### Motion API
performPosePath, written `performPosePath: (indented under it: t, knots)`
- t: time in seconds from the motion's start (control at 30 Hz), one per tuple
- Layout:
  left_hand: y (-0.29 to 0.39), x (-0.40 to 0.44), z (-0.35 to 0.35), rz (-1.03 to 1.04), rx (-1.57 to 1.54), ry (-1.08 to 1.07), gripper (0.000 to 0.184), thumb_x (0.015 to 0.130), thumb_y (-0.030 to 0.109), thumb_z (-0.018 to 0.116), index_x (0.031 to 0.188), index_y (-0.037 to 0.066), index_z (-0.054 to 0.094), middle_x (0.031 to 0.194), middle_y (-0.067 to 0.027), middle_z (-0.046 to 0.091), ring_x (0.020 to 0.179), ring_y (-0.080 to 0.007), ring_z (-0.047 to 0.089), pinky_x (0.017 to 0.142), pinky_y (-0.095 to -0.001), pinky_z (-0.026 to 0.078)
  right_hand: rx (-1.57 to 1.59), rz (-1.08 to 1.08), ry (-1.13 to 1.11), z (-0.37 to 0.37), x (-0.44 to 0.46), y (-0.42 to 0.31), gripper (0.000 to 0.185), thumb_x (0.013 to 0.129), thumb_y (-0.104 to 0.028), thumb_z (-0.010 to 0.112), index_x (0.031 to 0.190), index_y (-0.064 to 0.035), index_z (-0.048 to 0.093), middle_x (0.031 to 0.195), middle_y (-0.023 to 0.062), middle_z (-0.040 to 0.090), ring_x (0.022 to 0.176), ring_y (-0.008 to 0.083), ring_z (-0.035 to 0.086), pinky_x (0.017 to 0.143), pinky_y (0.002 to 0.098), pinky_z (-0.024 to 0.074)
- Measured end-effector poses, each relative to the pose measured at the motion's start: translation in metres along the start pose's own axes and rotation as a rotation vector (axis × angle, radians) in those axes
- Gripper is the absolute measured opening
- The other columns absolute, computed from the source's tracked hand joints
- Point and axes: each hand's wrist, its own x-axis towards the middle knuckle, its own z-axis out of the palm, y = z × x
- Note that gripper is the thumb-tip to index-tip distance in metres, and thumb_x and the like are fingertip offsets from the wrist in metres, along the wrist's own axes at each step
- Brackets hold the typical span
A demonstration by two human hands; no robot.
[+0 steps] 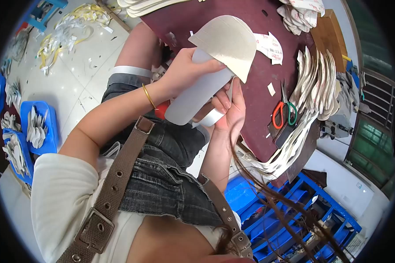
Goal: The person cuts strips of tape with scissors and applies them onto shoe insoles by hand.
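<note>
My left hand (186,72) is closed around a long curved sheet (227,38), shaped like an insole, with a cream top face and a smooth whitish lower part. The thumb presses on the sheet from above. My right hand (233,103) pinches at the pointed edge of the same sheet, fingers curled together. A narrow white strip (213,117) shows below those fingers; whether it joins the sheet I cannot tell. Behind the sheet, a white piece with red print (270,46) lies on the dark red table (261,83).
Scissors (283,111) with red and green handles lie on the table, beside stacked insole-shaped pieces (311,83). A small scrap (271,89) lies nearer. Blue bins (52,131) of pieces stand left; strip waste (70,33) litters the floor. A blue rack (333,206) stands lower right.
</note>
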Motion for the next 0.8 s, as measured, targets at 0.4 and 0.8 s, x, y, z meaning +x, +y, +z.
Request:
performPosePath:
  t: [0.4, 0.8]
  knots:
    - [-0.005, -0.013, 0.004, 0.355, 0.058, -0.093, 0.028, 0.082, 0.015, 0.065, 0.105, 0.0, 0.06, 0.088, -0.0028, 0.064, 0.078, -0.0071, 0.057, 0.071, -0.0246, 0.048, -1.243, -0.803, 0.105, -0.002, 0.005, 0.011, 0.013, 0.092, -0.013, 0.051, 0.1, -0.003, 0.051, 0.081, 0.0035, 0.051, 0.053, 0.006, 0.043, 0.042, 0.0182, 0.03]
    - [0.001, 0.005, 0.007, -0.068, 0.055, -0.167, 0.03, 0.081, 0.023, 0.065, 0.099, -0.001, 0.064, 0.089, -0.0052, 0.064, 0.078, -0.0096, 0.057, 0.072, -0.0242, 0.046, -0.747, -0.14, 0.101, 0.008, -0.016, 0.01, 0.021, 0.089, -0.022, 0.058, 0.093, -0.0019, 0.054, 0.074, 0.0022, 0.055, 0.06, 0.0046, 0.051, 0.049, 0.0172, 0.0384]
